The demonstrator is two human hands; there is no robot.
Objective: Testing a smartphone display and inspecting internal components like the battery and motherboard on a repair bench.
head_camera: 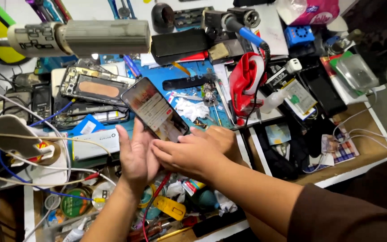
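Note:
A smartphone (pixel 154 109) with a lit screen is tilted above the cluttered bench, near the middle of the view. My left hand (pixel 134 156) holds it from below, with the palm under its lower end. Reaching in from the right, my right hand (pixel 192 151) has its fingers at the phone's lower right edge, touching the left hand. Both forearms come up from the bottom of the view; the right one wears a dark brown sleeve.
An opened phone body (pixel 96 86) lies on the blue work mat (pixel 166 74) at the left. A red stand (pixel 246 80), a blue-handled tool (pixel 249 35), a white box (pixel 96 142), cables (pixel 368 134) and small tins (pixel 75 204) crowd the bench.

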